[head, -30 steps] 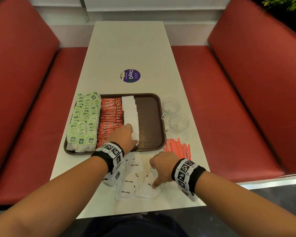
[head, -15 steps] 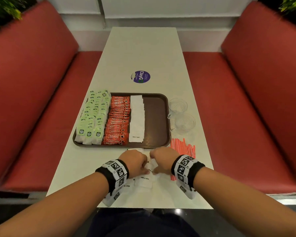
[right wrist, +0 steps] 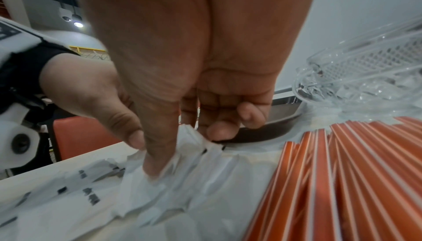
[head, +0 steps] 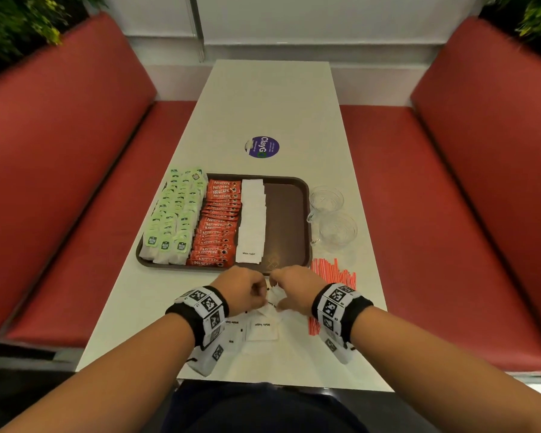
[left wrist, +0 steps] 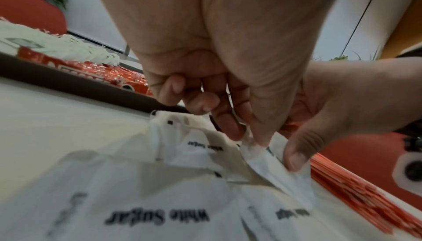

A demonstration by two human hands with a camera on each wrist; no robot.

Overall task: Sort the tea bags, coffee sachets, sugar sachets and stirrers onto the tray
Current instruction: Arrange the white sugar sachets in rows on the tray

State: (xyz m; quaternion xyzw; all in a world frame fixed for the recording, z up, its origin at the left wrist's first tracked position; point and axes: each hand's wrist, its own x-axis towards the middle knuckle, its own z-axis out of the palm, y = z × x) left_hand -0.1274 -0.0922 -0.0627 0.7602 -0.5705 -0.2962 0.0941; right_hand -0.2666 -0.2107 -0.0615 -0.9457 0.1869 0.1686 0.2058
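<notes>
Head view vs a second ago: my left hand (head: 243, 289) was up at the tray (head: 289, 195) laying sugar on the white column; now it's back at the loose sugar sachets (head: 260, 330) on the table (head: 272, 98), knuckle to knuckle with my right hand (head: 294, 287). Reads as one drop done and the next pickup starting.

Tray status: tea bags (head: 172, 214) fill the left column, Nescafé coffee sachets (head: 217, 223) the next, the sugar row (head: 251, 220) third. Right strip is bare brown, presumably for the stirrers (head: 333, 270), which lie untouched on the table just right of the tray corner, near two glass cups (head: 331, 214).

Pose: both forearms come in low, wrists above the pile.

Fingers: on the left wrist cam, thumb and forefinger are pinched on a sachet edge (left wrist: 253, 147), with the rest curled. On the right wrist cam, the thumb (right wrist: 157, 154) is pressed into crumpled sachets (right wrist: 182, 172) against the forefinger, with the others tucked. Both hands seem to share one bunch; sachet count unclear.
</notes>
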